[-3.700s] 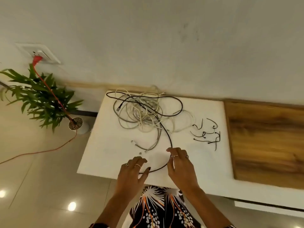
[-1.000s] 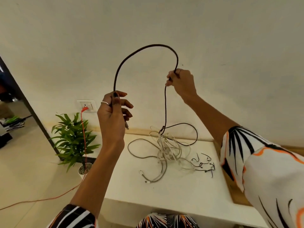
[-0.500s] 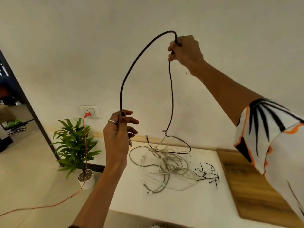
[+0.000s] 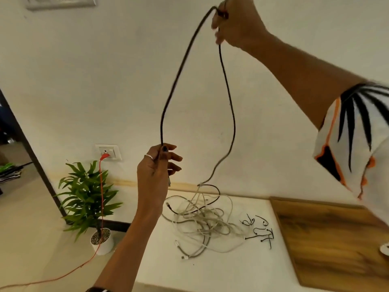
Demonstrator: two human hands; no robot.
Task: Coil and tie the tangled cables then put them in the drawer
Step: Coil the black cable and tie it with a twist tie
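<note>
A black cable [image 4: 179,76] arches high in the air between my two hands. My left hand [image 4: 156,165] pinches it near its plug end, at chest height above the table's left part. My right hand [image 4: 235,22] grips it much higher, close to the top edge of the view. From there the cable drops down into a tangle of white and grey cables [image 4: 202,224] lying on the white table [image 4: 221,270]. Several black twist ties [image 4: 260,230] lie just right of the tangle.
A wooden panel [image 4: 336,243] covers the table's right part. A potted plant [image 4: 88,199] stands on the floor to the left. An orange cord [image 4: 101,197] runs from the wall socket [image 4: 108,152] down across the floor.
My right hand has risen further with the black cable, stretching the loop taller. More of the cable has come up out of the tangle. My left hand holds its place.
</note>
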